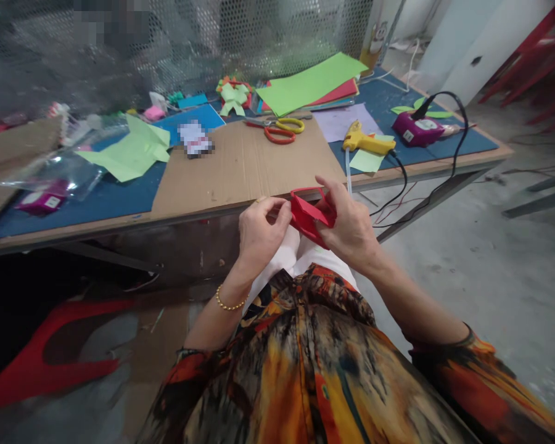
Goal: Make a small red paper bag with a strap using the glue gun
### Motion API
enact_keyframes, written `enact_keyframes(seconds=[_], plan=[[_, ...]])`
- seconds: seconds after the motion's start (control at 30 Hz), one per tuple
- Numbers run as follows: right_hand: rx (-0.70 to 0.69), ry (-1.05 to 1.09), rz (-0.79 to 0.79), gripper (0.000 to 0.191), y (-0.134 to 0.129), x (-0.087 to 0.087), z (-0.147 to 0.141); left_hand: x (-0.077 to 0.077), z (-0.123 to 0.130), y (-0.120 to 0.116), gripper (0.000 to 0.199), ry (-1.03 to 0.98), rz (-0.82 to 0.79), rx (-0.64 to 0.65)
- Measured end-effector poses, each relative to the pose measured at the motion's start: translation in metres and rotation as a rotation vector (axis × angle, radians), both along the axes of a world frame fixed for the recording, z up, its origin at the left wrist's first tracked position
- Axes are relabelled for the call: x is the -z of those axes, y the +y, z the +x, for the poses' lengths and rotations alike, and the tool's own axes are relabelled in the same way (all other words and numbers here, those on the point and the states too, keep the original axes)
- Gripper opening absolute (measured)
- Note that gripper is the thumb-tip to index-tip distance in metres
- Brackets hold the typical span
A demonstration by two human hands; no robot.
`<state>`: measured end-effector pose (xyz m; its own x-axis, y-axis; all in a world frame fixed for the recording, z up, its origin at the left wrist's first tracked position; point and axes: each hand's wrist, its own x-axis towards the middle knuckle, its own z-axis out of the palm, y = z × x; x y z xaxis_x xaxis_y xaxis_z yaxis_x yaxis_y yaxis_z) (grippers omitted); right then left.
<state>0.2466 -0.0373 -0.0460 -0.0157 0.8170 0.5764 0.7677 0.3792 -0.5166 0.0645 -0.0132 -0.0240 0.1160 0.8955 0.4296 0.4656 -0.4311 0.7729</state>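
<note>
A folded red paper piece (308, 213) is held between my two hands, just in front of the table's near edge. My right hand (349, 225) grips its right side, thumb and fingers around the folds. At its left corner my left hand (263, 231) is closed in a pinch, thumb against fingertips. Beyond the hands, scissors (280, 132) with red and yellow handles lie on a sheet of brown cardboard (213, 163). A yellow glue gun (367, 142) rests to the right, over a small light green paper (367, 161).
Green sheets (312, 83) and red paper lie stacked at the back. A purple power box (416, 128) with a black cord sits at the right. On the left are folded green paper (132, 148), a plastic bag (69, 172) and another purple box (41, 200).
</note>
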Motion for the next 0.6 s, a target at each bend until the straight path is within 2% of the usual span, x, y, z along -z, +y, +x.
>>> enact_keyframes(seconds=[0.17,0.37,0.5,0.6], plan=[[0.000,0.006,0.017,0.064,0.000,0.003,0.001,0.001,0.001,0.005,0.021,0.016,0.031,0.008],[-0.016,0.006,0.032,0.062,0.000,0.004,0.002,0.000,0.000,0.007,0.021,-0.045,-0.014,0.055],[0.001,0.001,0.039,0.065,0.001,0.008,0.002,-0.004,0.004,0.007,0.020,0.040,-0.064,0.053],[0.026,-0.019,0.040,0.071,0.000,0.011,-0.001,-0.007,0.013,0.008,0.018,0.180,-0.099,-0.006]])
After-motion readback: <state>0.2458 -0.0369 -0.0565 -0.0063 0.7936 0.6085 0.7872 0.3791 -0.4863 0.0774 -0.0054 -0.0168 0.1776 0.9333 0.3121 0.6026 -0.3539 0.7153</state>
